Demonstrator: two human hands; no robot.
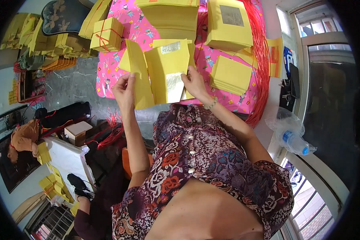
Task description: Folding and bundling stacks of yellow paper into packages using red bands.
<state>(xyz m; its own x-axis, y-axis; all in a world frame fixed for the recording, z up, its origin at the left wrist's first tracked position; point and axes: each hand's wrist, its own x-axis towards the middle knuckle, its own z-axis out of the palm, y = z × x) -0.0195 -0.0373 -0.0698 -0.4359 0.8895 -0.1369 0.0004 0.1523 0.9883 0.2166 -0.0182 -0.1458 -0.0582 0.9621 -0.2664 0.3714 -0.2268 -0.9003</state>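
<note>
Yellow paper sheets (159,76) with silver foil patches are held up between my hands, over the near edge of the pink table. My left hand (125,90) is closed on the left edge of a folded yellow sheet (141,86), thumb and fingers pinching it. On the other side my right hand (195,85) pinches the right edge beside the lower foil patch (174,85). A bead bracelet is on my right wrist. Whether the left and right parts are one sheet or separate ones, I cannot tell. More yellow paper shows behind them.
The pink patterned cloth (108,80) carries tall yellow paper stacks (172,22), a foil-topped stack (228,34), a tied bundle (107,35) and a smaller pile (231,75). Red strings (261,68) hang along its right edge. Two other people work at a white table (70,156) at left.
</note>
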